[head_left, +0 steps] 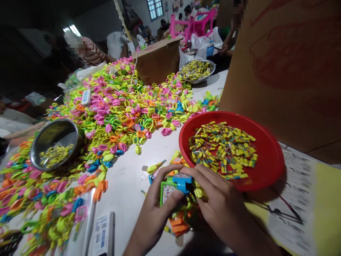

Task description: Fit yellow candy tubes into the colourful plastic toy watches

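My left hand (160, 199) is closed around a green-framed toy piece (167, 192) with a picture on its face, the thumb pressed near a blue toy piece (182, 182). Against that blue piece, at its right, rest the bent fingers of my right hand (215, 195); its fingertips are partly hidden. Below and between both hands lies a small pile of orange (179, 226) and yellow-green toys on the white table (125, 188). Just beyond my right hand stands a red basin (269, 160) holding many small yellow wrapped tubes (226, 149).
A big heap of colourful toy watches (119, 103) covers the table's far and left parts. Metal bowls stand at left (76, 142) and back (213, 69). A cardboard box (287, 78) rises at right, glasses (286, 211) below it. Other people sit around.
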Tool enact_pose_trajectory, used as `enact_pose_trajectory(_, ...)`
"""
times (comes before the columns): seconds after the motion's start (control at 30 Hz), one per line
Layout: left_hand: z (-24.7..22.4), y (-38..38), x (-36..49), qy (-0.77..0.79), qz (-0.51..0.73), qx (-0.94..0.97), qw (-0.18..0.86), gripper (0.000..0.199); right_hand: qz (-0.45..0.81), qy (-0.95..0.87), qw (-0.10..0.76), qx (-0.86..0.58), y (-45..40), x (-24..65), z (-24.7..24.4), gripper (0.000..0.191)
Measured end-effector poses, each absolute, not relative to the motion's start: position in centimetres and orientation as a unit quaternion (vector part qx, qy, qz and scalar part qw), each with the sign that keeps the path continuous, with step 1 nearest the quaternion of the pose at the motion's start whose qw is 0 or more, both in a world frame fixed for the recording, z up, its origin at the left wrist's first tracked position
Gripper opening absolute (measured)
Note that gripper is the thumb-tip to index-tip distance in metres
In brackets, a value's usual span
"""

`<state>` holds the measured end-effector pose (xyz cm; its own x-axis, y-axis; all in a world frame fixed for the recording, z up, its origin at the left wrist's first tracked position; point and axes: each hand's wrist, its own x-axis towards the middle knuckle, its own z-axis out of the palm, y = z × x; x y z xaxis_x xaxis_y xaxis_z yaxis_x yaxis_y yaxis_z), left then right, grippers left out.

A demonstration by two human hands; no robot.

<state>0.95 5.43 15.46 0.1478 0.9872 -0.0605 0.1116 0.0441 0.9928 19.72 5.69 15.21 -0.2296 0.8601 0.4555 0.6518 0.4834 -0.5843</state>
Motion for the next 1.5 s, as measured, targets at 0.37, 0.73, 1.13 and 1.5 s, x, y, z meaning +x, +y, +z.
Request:
enact_pose_trajectory(0.37, 14.2, 5.6, 2.4, 0.477, 0.470, 0.352, 0.654, 0.060, 0.201, -0.734, 0.414, -0.499, 4.9, 20.2, 16.0, 0.055)
enact_pose_trajectory(0.73, 14.0, 5.7, 1.1, 0.253, 0.471, 0.238, 0.811, 0.052, 0.566, -0.474, 0.449, -0.503, 4.5, 20.9, 16.7, 0.046)
enact_pose_trajectory(1.13, 14.1, 5.8, 1.2, 0.183, 0.477, 0.262, 0.818, 0.043, 0.743, -0.321, 0.448, -0.379, 4.7, 20.7, 15.6, 0.054)
enact_pose_trajectory(1.5, 14.1, 6.3, 0.0, 0.255, 0.420, 0.348, 0.798, 0.048, 0.681, -0.400, 0.409, -0.457, 5.0, 20.8, 14.5, 0.066)
